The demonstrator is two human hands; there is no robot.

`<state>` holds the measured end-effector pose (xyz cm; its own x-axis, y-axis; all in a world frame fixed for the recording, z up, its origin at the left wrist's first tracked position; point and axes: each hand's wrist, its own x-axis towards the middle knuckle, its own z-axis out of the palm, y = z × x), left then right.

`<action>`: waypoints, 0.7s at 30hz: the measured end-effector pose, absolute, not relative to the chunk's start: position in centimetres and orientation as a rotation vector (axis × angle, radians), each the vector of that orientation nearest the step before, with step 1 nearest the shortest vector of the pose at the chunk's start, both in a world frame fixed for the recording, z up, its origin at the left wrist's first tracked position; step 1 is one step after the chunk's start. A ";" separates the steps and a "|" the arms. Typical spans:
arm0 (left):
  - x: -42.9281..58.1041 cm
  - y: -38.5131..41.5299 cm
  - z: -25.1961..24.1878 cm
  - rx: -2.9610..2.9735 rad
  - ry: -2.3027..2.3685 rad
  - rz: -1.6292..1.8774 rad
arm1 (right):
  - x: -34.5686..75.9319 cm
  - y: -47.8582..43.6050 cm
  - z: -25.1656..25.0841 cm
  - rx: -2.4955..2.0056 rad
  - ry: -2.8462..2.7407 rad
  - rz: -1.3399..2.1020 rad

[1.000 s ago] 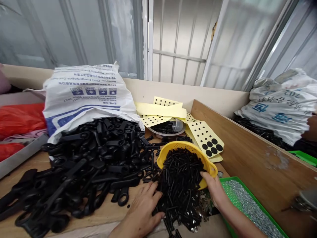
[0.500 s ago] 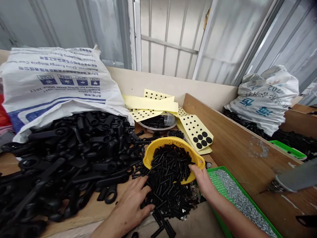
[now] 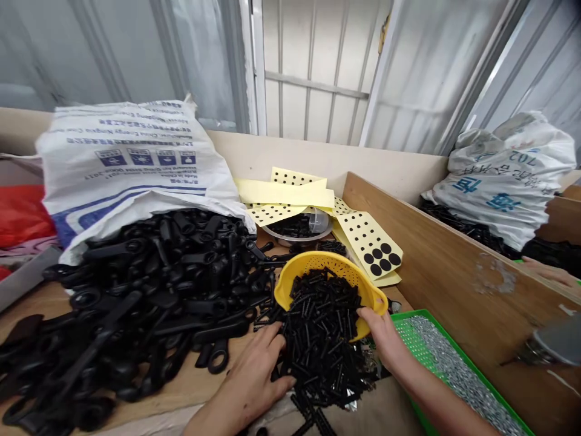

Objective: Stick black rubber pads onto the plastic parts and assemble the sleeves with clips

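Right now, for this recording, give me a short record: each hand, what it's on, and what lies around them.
left hand: spread against the pile of black plastic pins
right hand: holding the rim of the yellow plastic colander, tilted and full of pins
nearby: heap of black ring-ended plastic parts below a white woven sack; green tray of small silvery metal parts; yellow sheets with black dots
other person: a hand beyond the wooden board

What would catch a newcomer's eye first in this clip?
Black plastic looped parts spill from a white woven sack at left. At centre, a yellow plastic colander brims with short black rods, the right hand on its rim, the left hand on rods beside it. Lower right, a green tray holds small silver parts.
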<state>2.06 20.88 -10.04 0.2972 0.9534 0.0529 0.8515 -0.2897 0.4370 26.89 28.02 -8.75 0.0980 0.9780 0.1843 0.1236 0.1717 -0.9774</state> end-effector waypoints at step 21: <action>9.8 22.1 -8.6 3.017 1.155 0.770 | 25.9 28.7 -6.9 -1.194 -1.026 1.150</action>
